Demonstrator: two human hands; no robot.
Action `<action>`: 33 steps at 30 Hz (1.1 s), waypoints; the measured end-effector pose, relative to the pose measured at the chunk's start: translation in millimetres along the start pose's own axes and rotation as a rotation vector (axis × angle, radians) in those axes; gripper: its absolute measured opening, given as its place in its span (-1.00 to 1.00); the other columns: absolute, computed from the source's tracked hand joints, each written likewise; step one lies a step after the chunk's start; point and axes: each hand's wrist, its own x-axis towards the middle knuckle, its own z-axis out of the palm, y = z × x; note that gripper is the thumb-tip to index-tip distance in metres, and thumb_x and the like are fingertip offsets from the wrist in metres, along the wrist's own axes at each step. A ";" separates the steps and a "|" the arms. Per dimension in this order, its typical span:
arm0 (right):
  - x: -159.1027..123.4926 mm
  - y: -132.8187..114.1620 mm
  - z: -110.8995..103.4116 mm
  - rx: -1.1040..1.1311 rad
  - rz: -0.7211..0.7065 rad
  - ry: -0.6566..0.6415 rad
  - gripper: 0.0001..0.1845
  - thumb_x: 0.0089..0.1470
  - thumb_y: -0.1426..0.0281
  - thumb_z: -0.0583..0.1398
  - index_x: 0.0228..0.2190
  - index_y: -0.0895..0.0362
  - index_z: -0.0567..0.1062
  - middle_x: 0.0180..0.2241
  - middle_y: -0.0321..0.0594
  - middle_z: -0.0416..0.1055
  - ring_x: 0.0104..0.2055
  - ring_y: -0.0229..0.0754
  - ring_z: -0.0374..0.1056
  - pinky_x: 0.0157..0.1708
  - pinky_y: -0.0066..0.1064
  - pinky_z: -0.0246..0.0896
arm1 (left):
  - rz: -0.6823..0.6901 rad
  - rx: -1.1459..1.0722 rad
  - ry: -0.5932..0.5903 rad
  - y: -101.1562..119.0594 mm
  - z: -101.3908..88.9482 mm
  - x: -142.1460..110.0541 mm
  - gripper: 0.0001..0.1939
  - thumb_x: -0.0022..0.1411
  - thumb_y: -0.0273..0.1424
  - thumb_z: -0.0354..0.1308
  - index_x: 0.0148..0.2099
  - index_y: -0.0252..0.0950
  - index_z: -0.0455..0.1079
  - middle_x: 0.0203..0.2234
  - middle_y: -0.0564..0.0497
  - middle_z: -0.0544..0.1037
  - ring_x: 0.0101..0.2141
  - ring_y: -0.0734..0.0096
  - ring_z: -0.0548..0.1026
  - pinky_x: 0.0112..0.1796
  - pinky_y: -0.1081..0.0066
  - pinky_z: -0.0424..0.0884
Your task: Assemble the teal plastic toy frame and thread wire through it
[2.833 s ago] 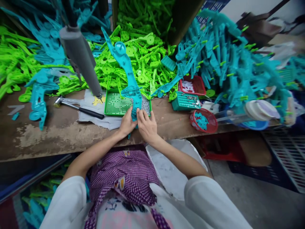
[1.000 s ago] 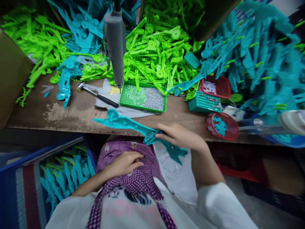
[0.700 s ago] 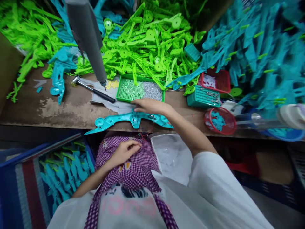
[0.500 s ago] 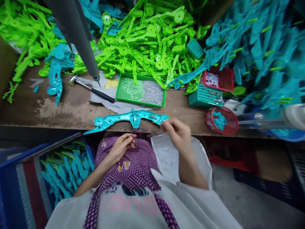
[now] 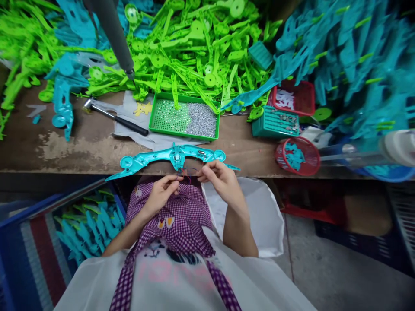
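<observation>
A turquoise plastic bow-shaped shell [image 5: 177, 157] lies along the bench's front edge, its hollow inner side facing up. Thin red and dark wires [image 5: 185, 173] come out of its middle and hang over the edge. My left hand [image 5: 164, 190] pinches the wires just below the shell's centre. To the right of it, my right hand [image 5: 220, 179] has thumb and forefinger pressed together on a wire end, close under the shell's right arm. The exact wire tips are too small to make out.
A green tray [image 5: 184, 116] of small metal pieces stands behind the shell, beside a hammer [image 5: 116, 119] on a cloth. A power screwdriver [image 5: 125, 56] hangs at upper left. Baskets [image 5: 297, 156] stand right. Green and turquoise parts pile up behind; a crate [image 5: 35, 242] sits lower left.
My right hand has come down and left from the shell's right end to the wires. My left hand stays at the wires. The whole view has shifted slightly.
</observation>
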 end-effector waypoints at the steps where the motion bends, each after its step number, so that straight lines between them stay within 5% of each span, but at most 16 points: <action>1: 3.6 -11.7 -1.6 -0.110 -0.035 -0.060 -0.60 0.07 0.02 0.23 -0.43 0.12 0.44 -0.49 -0.28 0.53 -0.48 -0.30 0.44 -0.42 -0.43 0.36 | -0.016 -0.082 0.002 1.0 0.8 0.7 -0.69 0.13 -0.20 0.33 -0.15 -0.30 0.55 -0.50 0.07 0.52 -0.50 0.55 0.44 -0.41 0.52 0.38; 3: 10.4 -35.0 0.4 -0.233 -0.125 -0.125 -0.63 0.10 0.06 0.23 -0.43 0.13 0.49 -0.51 -0.30 0.50 -0.48 -0.33 0.42 -0.44 -0.47 0.31 | -0.023 -0.236 0.022 4.8 4.2 2.9 -0.69 0.09 -0.21 0.37 -0.17 -0.30 0.55 -0.51 0.09 0.50 -0.51 0.59 0.43 -0.43 0.55 0.37; 7: 16.7 -57.7 3.0 -0.107 -0.262 -0.005 -0.63 0.14 0.06 0.18 -0.39 0.12 0.49 -0.46 -0.32 0.48 -0.45 -0.35 0.40 -0.43 -0.48 0.29 | -0.016 -0.374 0.034 13.7 9.4 5.8 -0.66 0.07 -0.30 0.39 -0.10 -0.28 0.54 -0.42 0.06 0.54 -0.49 0.62 0.44 -0.43 0.58 0.38; 10: 6.9 -37.3 0.5 -0.221 -0.174 -0.158 -0.61 0.09 0.02 0.22 -0.43 0.10 0.50 -0.57 -0.35 0.43 -0.56 -0.34 0.32 -0.50 -0.46 0.23 | -0.045 -0.431 0.045 15.1 8.7 5.7 -0.67 0.09 -0.37 0.35 -0.06 -0.29 0.53 -0.38 0.05 0.54 -0.47 0.62 0.44 -0.41 0.58 0.40; 12: -5.1 -12.0 7.2 -0.333 -0.109 -0.330 -0.60 -0.05 0.04 0.34 -0.31 0.08 0.52 -0.47 -0.31 0.51 -0.54 -0.30 0.34 -0.48 -0.41 0.25 | -0.065 -0.472 0.057 13.9 8.1 6.2 -0.69 0.10 -0.40 0.33 -0.07 -0.29 0.53 -0.39 0.06 0.53 -0.48 0.63 0.43 -0.40 0.58 0.43; 14: -16.5 12.7 21.2 -0.377 -0.070 -0.347 -0.51 -0.10 0.08 0.37 -0.18 0.06 0.47 -0.33 -0.23 0.54 -0.49 -0.25 0.39 -0.42 -0.35 0.28 | -0.075 -0.497 0.058 12.5 8.4 6.9 -0.70 0.10 -0.41 0.33 -0.08 -0.29 0.52 -0.38 0.07 0.52 -0.48 0.64 0.44 -0.38 0.57 0.45; 17: -24.2 32.8 38.6 -0.195 0.031 -0.258 -0.70 0.10 0.10 0.22 -0.31 0.06 0.39 -0.43 -0.29 0.49 -0.50 -0.25 0.40 -0.47 -0.38 0.30 | -0.035 -0.459 0.076 10.8 7.9 5.8 -0.71 0.13 -0.36 0.33 -0.06 -0.26 0.51 -0.32 0.04 0.55 -0.37 0.57 0.51 -0.26 0.53 0.50; 20: -21.7 29.6 34.9 0.129 0.141 -0.262 -0.66 0.10 0.07 0.20 -0.42 0.07 0.32 -0.61 -0.42 0.38 -0.65 -0.35 0.31 -0.62 -0.50 0.23 | 0.079 -0.308 0.058 6.1 2.7 -0.7 -0.59 0.16 -0.24 0.32 0.06 -0.19 0.47 -0.09 -0.04 0.57 -0.10 0.39 0.54 -0.02 0.37 0.47; 23: -16.5 17.3 21.3 0.356 0.154 -0.219 -0.56 -0.03 0.01 0.29 -0.46 0.07 0.28 -0.73 -0.51 0.31 -0.78 -0.41 0.14 -0.76 -0.59 0.02 | 0.110 0.023 -0.171 -5.0 -4.3 -9.8 -0.37 0.07 -0.25 0.40 0.19 -0.16 0.38 0.02 -0.10 0.54 0.04 0.20 0.50 0.11 0.16 0.38; 26: -10.1 8.5 12.7 0.454 0.140 -0.072 -0.51 -0.10 -0.01 0.33 -0.50 0.06 0.26 -0.78 -0.55 0.25 -0.82 -0.45 0.03 -0.80 -0.61 -0.09 | 0.160 0.370 -0.310 -18.0 -9.1 -16.6 -0.61 0.11 -0.30 0.36 0.02 -0.12 0.53 -0.18 -0.02 0.64 -0.11 0.11 0.57 0.02 0.06 0.43; 28: -5.4 5.8 7.8 0.445 0.110 0.033 -0.50 -0.14 0.00 0.35 -0.53 0.07 0.26 -0.80 -0.55 0.21 -0.83 -0.46 -0.01 -0.81 -0.61 -0.14 | 0.238 0.481 -0.256 -21.7 -14.0 -19.7 -0.83 0.22 -0.31 0.25 -0.14 -0.10 0.59 -0.27 0.01 0.65 -0.20 0.13 0.58 -0.07 0.08 0.46; 33: 2.1 6.9 -14.7 0.367 -0.006 0.264 -0.55 -0.15 0.02 0.37 -0.54 0.09 0.35 -0.80 -0.53 0.19 -0.82 -0.47 -0.03 -0.81 -0.59 -0.18 | 0.293 0.553 0.076 -2.2 -40.2 -28.6 -0.86 0.27 -0.33 0.20 -0.20 -0.17 0.59 -0.30 0.01 0.63 -0.25 0.29 0.56 -0.15 0.28 0.45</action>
